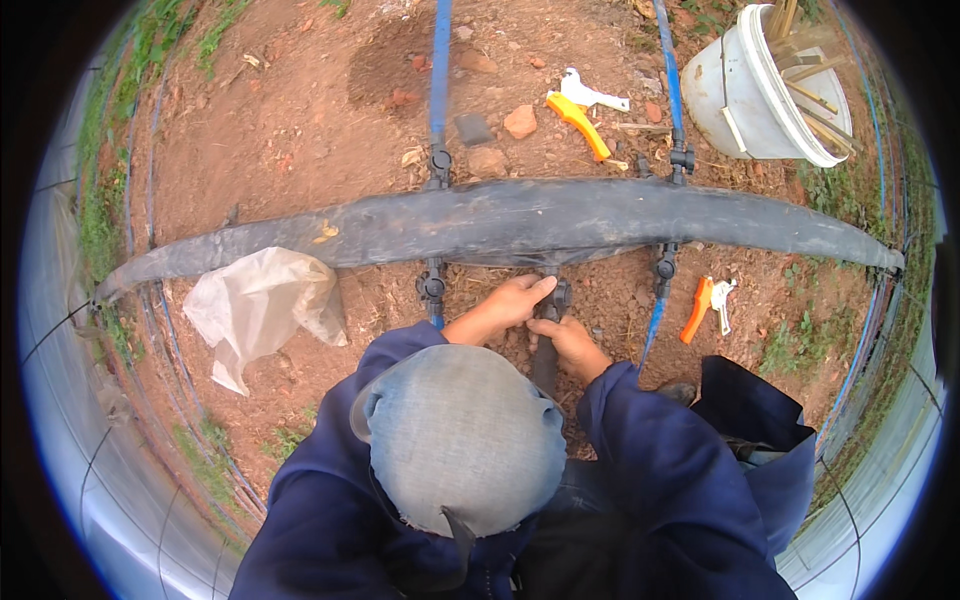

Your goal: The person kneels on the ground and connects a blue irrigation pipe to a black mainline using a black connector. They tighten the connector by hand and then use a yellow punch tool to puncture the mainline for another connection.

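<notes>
My left hand (508, 306) is closed at a black valve fitting (561, 293), its thumb and fingertips pressed against its left side. Just below, my right hand (572, 345) pinches the black tube (544, 368) that runs from the fitting toward me. The fitting sits at the near edge of a wide, flat black hose (560, 215) lying across the soil. Other black valves with blue tape join this hose, including a near-left valve (431, 288) and a near-right valve (665, 268). A grey-blue cap (465, 435) and dark blue sleeves hide part of my forearms and the tube's lower end.
Orange-and-white hand tools lie on the soil: a far tool (580, 110) beyond the hose and a near tool (707, 306) at the right. A crumpled clear plastic bag (265, 305) lies left. Far right, a tilted white bucket (735, 90) holds wooden sticks. Stones dot the ground.
</notes>
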`<state>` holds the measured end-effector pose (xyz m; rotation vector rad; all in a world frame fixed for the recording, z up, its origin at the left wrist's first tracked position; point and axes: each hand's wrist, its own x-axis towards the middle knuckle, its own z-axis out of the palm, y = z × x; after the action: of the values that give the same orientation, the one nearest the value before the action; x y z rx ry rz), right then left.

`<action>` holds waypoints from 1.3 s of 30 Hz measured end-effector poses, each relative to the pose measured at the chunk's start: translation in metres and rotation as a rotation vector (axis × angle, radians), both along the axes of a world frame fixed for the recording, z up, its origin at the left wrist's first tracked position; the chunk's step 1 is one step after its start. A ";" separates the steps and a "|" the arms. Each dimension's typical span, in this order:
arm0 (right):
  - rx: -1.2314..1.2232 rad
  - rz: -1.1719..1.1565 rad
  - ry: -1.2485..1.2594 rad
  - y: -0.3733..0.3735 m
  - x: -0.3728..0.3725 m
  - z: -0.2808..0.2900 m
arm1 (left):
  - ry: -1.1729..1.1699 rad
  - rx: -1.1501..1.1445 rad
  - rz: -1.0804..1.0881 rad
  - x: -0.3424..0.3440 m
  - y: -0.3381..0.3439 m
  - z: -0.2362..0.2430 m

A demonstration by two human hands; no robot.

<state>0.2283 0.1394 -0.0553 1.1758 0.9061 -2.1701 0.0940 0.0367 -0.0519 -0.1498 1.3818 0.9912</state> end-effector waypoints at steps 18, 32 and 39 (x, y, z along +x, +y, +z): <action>0.236 0.216 0.051 0.006 -0.011 0.018 | -0.023 0.035 0.029 0.000 -0.005 -0.003; 0.505 1.269 0.276 0.069 -0.048 0.033 | 0.032 0.085 0.048 0.008 -0.011 -0.016; 0.496 1.253 0.318 0.117 -0.089 0.080 | 0.099 0.082 -0.027 0.005 -0.013 -0.018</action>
<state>0.1390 0.2564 0.0249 0.1956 1.7502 -1.0975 0.0994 0.0239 -0.0695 -0.0210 1.4274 1.0425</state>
